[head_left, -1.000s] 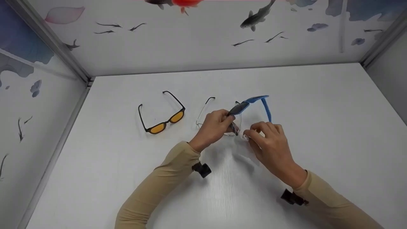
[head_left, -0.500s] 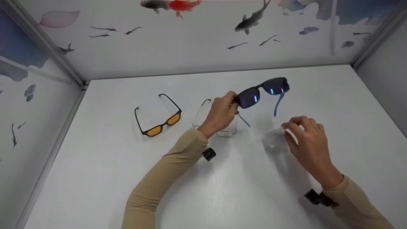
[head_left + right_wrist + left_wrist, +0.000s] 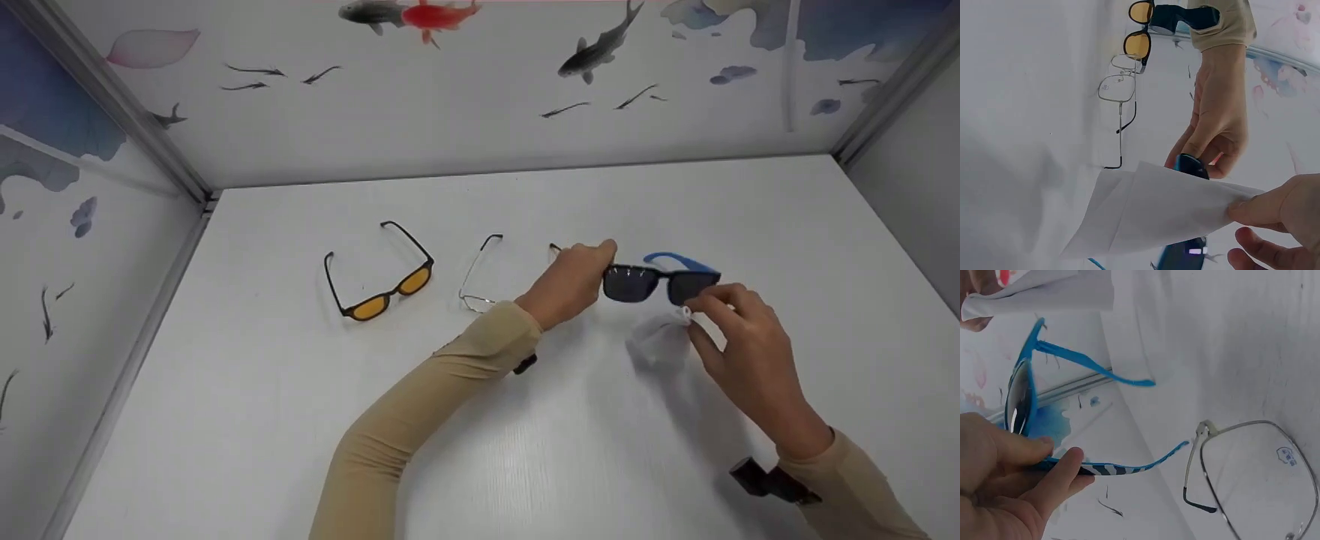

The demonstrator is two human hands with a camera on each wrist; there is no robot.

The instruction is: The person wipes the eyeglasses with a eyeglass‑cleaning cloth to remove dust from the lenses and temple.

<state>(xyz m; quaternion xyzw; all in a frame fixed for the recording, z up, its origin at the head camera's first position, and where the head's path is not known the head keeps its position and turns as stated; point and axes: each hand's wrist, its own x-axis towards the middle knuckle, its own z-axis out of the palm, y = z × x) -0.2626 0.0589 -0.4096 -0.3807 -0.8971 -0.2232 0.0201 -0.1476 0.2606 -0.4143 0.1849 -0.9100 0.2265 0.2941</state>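
Observation:
My left hand (image 3: 574, 281) grips a pair of sunglasses (image 3: 630, 285) at one hinge, thumb and fingers closed on the arm. The frame is black in front, blue inside, with dark lenses; a striped arm shows in the left wrist view. Just below the lenses hangs a thin white cloth (image 3: 660, 341), pinched at a corner by my right hand (image 3: 750, 345). From the right wrist, the cloth (image 3: 1168, 208) covers part of the sunglasses. Whether cloth and lens touch, I cannot tell.
Wire-rimmed clear glasses (image 3: 476, 304) lie on the white table (image 3: 480, 465), partly behind my left forearm. Further left, black-framed glasses with orange lenses (image 3: 371, 307) rest with arms spread. Panels printed with fish (image 3: 596, 49) wall in the back and left.
The sunglasses, first turned and then raised with my left hand, are now lower, further right and facing front. My right hand has moved right with the cloth, now close to the sunglasses.

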